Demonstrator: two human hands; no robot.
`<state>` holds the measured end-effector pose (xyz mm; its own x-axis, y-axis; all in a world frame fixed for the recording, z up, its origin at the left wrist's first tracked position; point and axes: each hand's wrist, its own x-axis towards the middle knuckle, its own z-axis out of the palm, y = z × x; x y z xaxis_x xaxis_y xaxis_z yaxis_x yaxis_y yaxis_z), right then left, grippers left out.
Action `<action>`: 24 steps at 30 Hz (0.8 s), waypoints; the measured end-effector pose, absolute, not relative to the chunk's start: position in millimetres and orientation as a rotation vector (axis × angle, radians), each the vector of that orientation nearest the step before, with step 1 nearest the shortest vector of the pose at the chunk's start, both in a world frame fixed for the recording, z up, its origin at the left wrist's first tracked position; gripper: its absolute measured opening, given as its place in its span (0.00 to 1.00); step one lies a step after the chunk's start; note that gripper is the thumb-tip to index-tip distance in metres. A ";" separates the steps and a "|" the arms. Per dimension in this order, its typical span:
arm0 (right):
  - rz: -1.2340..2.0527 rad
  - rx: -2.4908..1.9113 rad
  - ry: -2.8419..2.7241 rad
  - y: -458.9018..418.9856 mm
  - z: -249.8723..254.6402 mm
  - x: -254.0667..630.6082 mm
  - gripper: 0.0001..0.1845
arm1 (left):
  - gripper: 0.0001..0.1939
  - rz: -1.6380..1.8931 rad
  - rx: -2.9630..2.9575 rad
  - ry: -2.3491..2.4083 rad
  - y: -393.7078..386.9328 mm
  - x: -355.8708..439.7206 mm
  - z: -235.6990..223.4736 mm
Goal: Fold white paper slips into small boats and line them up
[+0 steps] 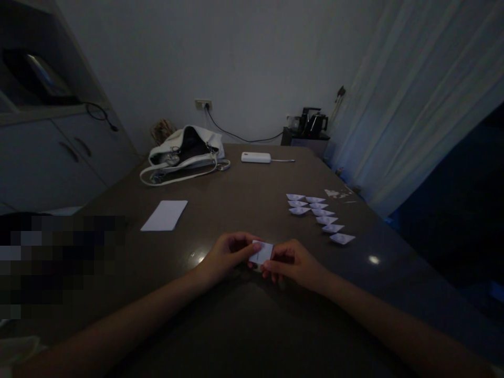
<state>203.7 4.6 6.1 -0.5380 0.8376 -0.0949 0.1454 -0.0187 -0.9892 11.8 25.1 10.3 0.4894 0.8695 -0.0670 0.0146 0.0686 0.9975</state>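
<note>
A small folded piece of white paper (261, 252) is held between both hands above the near part of the table. My left hand (232, 253) pinches its left side, thumb on top. On its lower right, my right hand (293, 264) grips it with thumb and fingers. Farther right, several folded paper boats (326, 220) lie in two slanting rows. To the left is a stack of white paper sheets (164, 216), lying flat.
On the dark table (236, 194) a white handbag (185, 152) slumps at the back left. A white power bank (255, 157) with a short cable lies at the back. Paper scraps (336, 193) are near the right edge. A kettle (316, 125) stands beyond the far end, beside a curtain (378, 105).
</note>
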 end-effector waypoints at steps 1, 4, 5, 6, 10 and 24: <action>1.600 -1.033 -1.710 4.9 5.4 203.9 0.13 | 0.11 0.771 1.369 0.855 25.2 11.4 10.5; 1.532 -1.081 -1.731 6.4 2.4 203.7 0.13 | 0.09 0.844 1.509 0.902 24.2 8.2 12.1; 1.526 -1.091 -1.713 7.2 1.4 203.6 0.13 | 0.08 0.900 1.617 0.919 23.3 6.5 12.8; 1.549 -1.095 -1.670 8.0 0.8 203.5 0.12 | 0.08 0.959 1.763 0.920 22.2 4.5 13.5; 1.778 -1.044 -1.314 10.4 1.9 204.5 0.15 | 0.08 1.025 2.444 0.740 18.1 -3.2 12.8; 1.520 -1.092 -1.516 13.6 6.8 210.6 0.18 | 0.13 0.687 1.884 0.926 21.1 4.0 11.2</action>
<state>210.6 13.6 6.8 -0.3848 0.9197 -0.0778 0.0753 -0.0527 -0.9958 4.0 21.1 11.2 0.5650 0.8205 0.0868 0.3210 -0.3155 0.8930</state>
